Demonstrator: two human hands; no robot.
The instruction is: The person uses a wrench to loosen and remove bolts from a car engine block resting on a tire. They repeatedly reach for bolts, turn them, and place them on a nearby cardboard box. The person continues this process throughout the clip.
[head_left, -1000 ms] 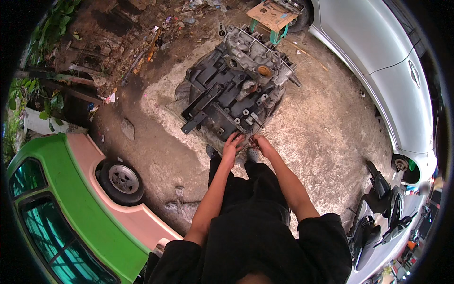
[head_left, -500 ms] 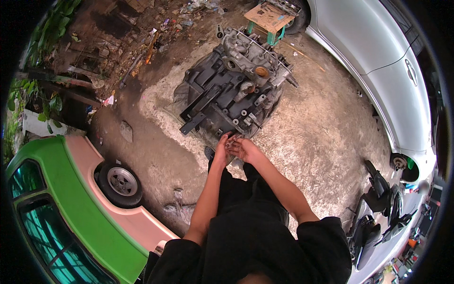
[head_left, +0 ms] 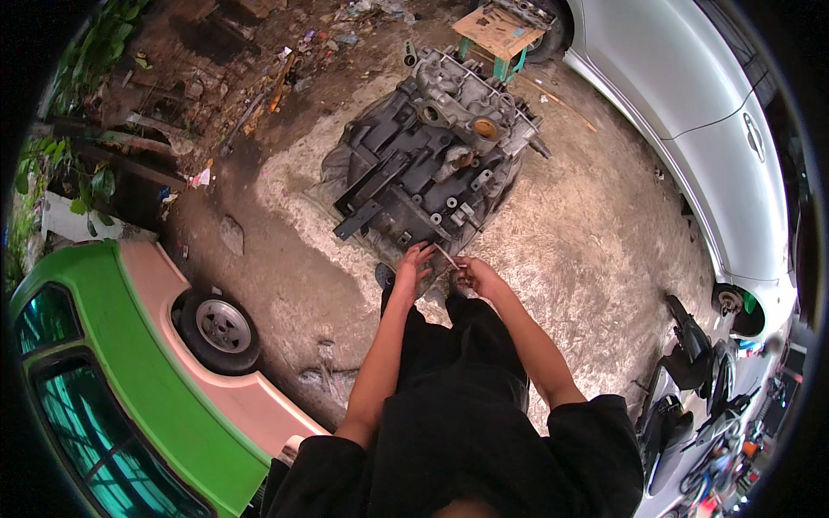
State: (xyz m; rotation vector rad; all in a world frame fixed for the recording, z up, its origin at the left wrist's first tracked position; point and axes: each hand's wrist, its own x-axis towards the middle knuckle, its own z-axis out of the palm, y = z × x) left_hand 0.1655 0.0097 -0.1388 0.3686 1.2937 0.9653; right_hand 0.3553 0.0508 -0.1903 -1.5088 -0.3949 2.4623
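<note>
In front of my legs, my right hand is closed on the lower end of a thin pale stick; its exact kind is too small to tell. The stick slants up and left, toward the fingertips of my left hand. Those fingers are partly spread and bent, and I see nothing held in them. Just beyond both hands lies a large, dirty metal engine, with black flat parts and brackets on its near side.
A dark sheet lies under the engine parts. Behind stands a small wooden-topped table with green legs. A silver car is at right, a motorcycle at lower right, a green and pink car at left. Litter covers the far-left ground.
My hands were close together, fingers touching; now they are apart, the right one moved to the right. The pale stick now shows between them. The view has shifted slightly.
</note>
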